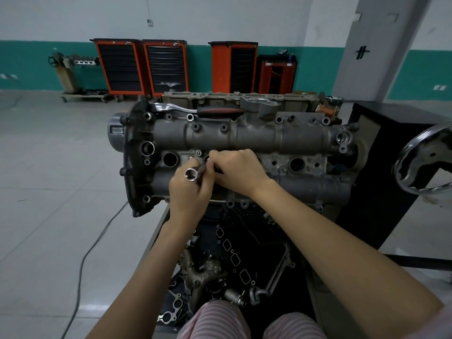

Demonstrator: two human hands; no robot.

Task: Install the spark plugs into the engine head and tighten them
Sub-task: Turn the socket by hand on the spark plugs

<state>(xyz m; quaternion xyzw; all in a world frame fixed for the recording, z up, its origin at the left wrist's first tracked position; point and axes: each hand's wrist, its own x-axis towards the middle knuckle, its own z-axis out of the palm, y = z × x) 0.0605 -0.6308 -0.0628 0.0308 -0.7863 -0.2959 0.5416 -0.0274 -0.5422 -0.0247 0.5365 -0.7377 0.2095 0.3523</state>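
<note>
This is a car repair workshop. Tall orange and black tool cabinets [141,66] with many drawers stand in a row by the white and green wall [24,62]. A big grey metal engine head [239,143] sits on a stand in the middle of the room. A long wrench with a black and red handle [200,110] lies on top of it. Loose metal engine parts [208,270] lie in a dark tray below. The floor is plain grey tile [49,167].

the right hand [236,171] covers one plug well and the socket tool's [194,172] far end. the handwheel [426,165] is cut by the right edge.
</note>
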